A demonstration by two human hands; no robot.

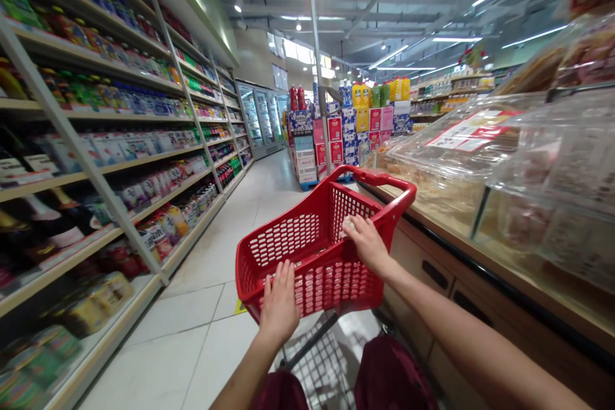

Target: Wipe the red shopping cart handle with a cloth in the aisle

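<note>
A red plastic shopping cart (312, 275) with perforated walls stands turned sideways in front of me, over a metal lower rack (319, 365). My left hand (279, 301) lies against the near rim at its left part, fingers stretched out and pressing nothing between them. Over the same rim, farther right, my right hand (368, 245) has its fingers curled at a small whitish crumpled thing (350, 224); its kind I cannot make out. The cart's red handle (379, 176) rises beyond that hand. Inside the basket, a perforated red panel (353, 202) divides the space.
Shelves of bottles and packs (120, 128) line the left side. At right, a wooden counter (461, 282) holds clear plastic packages (461, 134), close beside the cart. Stacked drink cartons (331, 147) stand ahead, past the tiled floor (192, 327). Glass-door refrigerators (262, 115) are farther back.
</note>
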